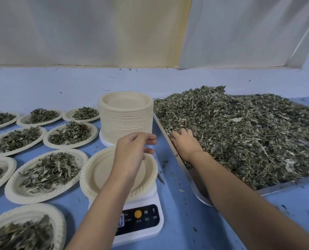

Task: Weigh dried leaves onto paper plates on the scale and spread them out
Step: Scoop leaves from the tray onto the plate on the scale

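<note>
"Dried leaves (pixel 240 134), grey-green, brittle and stalky, bury the fingers (pixel 183 131) of the right hand (pixel 185 144). Is that a handful?"

"Cannot tell; the tips are hidden in the heap filling the metal tray (pixel 200 193). The left hand (pixel 130 156) hovers with loose fingers, holding nothing, over the bare paper plate (pixel 99 174) on the scale (pixel 141 219), likely ready to spread. Filled plates (pixel 51 170) crowd the blue tabletop (pixel 177 222) beside a stack of spares (pixel 125 120)."
</note>
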Motion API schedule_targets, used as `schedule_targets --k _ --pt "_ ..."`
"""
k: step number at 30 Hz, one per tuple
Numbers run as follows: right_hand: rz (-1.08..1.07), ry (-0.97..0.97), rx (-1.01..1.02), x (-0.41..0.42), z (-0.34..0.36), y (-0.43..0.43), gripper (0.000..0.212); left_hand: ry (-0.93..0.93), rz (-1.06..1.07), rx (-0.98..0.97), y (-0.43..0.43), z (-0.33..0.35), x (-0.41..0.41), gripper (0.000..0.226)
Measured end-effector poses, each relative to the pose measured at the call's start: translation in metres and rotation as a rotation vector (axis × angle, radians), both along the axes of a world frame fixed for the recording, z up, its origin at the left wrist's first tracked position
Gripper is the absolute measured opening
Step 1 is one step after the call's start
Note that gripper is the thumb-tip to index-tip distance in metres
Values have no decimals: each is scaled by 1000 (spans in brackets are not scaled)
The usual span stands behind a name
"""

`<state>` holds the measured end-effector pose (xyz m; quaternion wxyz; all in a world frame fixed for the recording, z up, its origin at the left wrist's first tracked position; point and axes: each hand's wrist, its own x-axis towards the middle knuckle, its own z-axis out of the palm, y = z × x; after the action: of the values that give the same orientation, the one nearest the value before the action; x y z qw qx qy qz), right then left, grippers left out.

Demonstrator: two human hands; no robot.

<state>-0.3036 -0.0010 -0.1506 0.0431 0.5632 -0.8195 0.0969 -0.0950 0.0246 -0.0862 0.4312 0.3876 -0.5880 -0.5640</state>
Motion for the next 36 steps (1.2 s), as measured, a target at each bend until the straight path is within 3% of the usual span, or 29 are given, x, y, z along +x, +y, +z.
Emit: schedule_targets --k 4,9,11,15,20,24,28,36 --pt "-36 -221 -305 -5 9 -1 30 -4 -4 -8 -2 -2 1 27" --pt "-177 -745 -658 -13 25 2 31 -1 -17 24 -5 -6 0 27" --pt "-252 -1037 -760 -16 31 5 34 27 -44 88 -6 -8 -1 27" --pt "-396 -1556 -785 -17 47 12 33 66 -61 191 -8 -11 -2 27" --pt "-158 -1777 -799 8 72 20 22 200 37 261 -13 -7 2 23" --pt "33 -1815 -682 58 90 26 23 346 133 300 -16 1 16 21" --pt "202 -1704 -545 113 89 27 26 382 167 307 -15 4 41 30" --pt "515 -781 -514 172 64 18 19 375 165 307 -19 2 67 30"
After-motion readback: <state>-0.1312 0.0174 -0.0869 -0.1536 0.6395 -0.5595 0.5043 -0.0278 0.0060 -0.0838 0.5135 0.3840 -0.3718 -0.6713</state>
